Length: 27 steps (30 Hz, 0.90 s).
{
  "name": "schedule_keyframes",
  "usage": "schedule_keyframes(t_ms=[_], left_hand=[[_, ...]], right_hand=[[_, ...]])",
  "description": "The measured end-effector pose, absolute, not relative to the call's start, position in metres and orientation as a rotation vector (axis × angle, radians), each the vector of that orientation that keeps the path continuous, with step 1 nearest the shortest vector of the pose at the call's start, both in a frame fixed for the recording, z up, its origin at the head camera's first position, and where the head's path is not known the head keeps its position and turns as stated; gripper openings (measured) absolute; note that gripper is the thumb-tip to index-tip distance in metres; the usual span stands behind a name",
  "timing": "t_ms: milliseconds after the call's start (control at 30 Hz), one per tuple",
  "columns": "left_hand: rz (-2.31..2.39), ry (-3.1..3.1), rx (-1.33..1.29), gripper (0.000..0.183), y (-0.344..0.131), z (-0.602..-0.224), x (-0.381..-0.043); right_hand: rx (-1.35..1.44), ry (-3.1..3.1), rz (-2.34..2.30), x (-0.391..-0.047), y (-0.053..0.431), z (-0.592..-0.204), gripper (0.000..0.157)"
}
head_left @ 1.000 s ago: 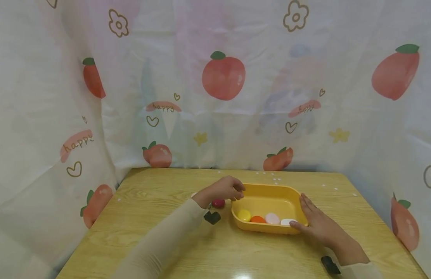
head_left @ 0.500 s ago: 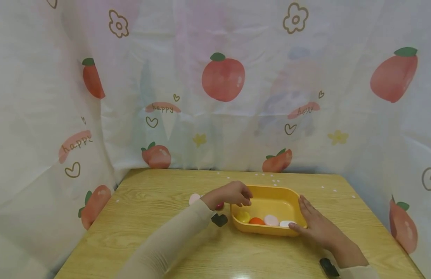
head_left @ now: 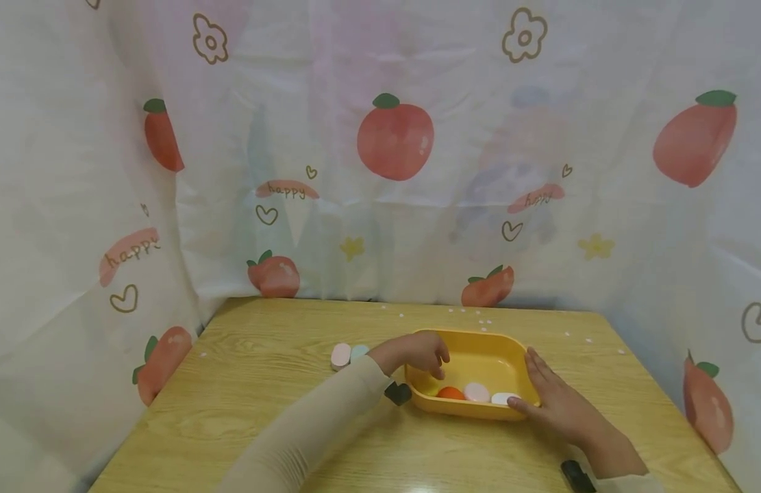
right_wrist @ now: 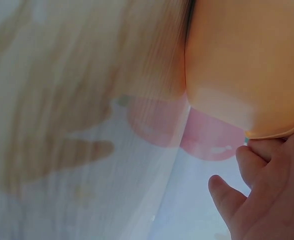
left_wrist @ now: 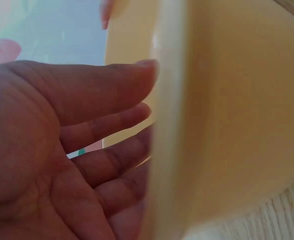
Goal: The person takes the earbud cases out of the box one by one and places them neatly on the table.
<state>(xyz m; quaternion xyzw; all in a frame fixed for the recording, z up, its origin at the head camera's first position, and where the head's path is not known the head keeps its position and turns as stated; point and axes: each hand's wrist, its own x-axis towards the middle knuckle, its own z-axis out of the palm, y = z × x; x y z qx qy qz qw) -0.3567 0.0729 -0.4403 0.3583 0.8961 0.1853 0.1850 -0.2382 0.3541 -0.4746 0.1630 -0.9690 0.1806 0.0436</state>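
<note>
A yellow plastic tray stands on the table with several smooth rounded pieces inside. Among them are an orange piece, a pale pink piece and a white piece; a yellow piece is mostly covered by my left hand. That left hand reaches over the tray's left rim, fingers loosely bent down inside. The left wrist view shows a gap between thumb and fingers, with fingertips partly behind the rim. My right hand rests against the tray's right end, fingers straight, thumb at the front rim.
Left of the tray, a pale pink oval piece and a light blue piece lie on the wooden table. Small white specks dot the table's back. A fruit-printed curtain hangs around the back and sides.
My left hand has moved right and down, from the left rim into the tray, over the yellow piece. A magenta piece beside the tray is now hidden by that arm. The right hand stays put.
</note>
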Motion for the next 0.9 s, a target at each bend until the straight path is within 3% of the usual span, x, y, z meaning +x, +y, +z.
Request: schedule_keyframes(t_ms=[367,900], left_hand=[[0.391,2.47,0.853,0.04,0.078,-0.438,-0.339],[0.33,2.4,0.898,0.04,0.076,-0.433,-0.334]], right_hand=[[0.508,-2.941,0.538,-0.237,0.354,-0.48,0.092],[0.503,-2.944,0.533,-0.238,0.356,-0.478,0.093]])
